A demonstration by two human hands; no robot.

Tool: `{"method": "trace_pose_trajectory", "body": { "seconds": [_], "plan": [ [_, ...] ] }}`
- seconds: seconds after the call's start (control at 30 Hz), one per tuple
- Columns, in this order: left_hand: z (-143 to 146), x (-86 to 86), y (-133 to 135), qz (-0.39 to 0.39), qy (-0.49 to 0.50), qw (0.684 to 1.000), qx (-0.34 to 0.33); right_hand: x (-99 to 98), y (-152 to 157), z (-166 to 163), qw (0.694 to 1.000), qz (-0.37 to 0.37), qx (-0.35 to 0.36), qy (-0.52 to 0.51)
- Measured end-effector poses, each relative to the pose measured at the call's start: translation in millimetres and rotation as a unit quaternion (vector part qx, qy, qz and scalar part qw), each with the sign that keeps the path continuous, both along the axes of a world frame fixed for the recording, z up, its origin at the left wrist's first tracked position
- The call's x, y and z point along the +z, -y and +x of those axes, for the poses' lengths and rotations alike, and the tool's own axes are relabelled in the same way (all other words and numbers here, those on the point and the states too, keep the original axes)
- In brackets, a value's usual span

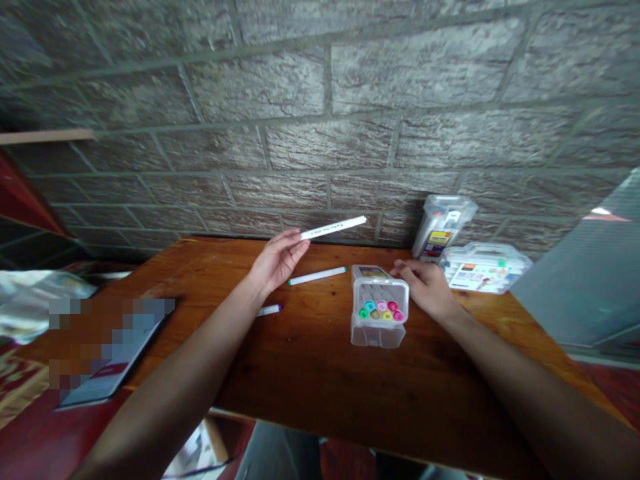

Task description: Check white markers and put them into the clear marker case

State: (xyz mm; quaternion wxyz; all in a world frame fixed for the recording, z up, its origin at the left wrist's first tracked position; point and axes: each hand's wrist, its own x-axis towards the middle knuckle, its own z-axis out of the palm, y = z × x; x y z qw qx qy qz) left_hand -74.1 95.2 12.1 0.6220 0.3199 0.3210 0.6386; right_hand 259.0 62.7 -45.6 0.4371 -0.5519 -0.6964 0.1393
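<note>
Raised above the table, my left hand (280,259) pinches a white marker (334,228) by one end, its other end pointing right. Below it a white marker with green ends (317,275) lies on the wood. Partly hidden by my left wrist is another marker with a purple end (270,310). A clear plastic marker case (356,293) lies on its side, its lid hanging open toward me, with several markers showing coloured round ends (382,311). My right hand (425,283) is closed at the case's far right side; its fingertips are partly hidden there.
Against the brick wall (350,147) stand an upright clear case (443,230) and a wider clear plastic box (487,268), both beyond my right hand. A tablet-like dark device (120,360) lies at the left, partly blurred out. The wooden table (320,373) ends near my lap.
</note>
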Motion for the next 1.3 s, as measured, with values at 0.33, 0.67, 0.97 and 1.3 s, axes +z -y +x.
{"method": "trace_pose_trajectory", "body": {
  "seconds": [0.33, 0.67, 0.97, 1.3],
  "plan": [
    [21, -10.5, 9, -0.01, -0.002, 1.0, -0.012, 0.6, 1, -1, 1.0, 0.001, 0.005, 0.004],
    [25, -12.0, 12, -0.005, -0.045, 0.999, -0.027, 2.3, 2, -1, 1.0, -0.001, 0.008, 0.008],
    [-30, -14.6, -19, 0.03, -0.21, 0.976, 0.048, 3.4, 3, -2, 1.0, -0.014, 0.013, 0.003],
    [-55, -33.5, -35, 0.044, -0.446, 0.893, -0.045, 1.2, 2, -1, 1.0, -0.023, 0.008, 0.008]
  ]
}}
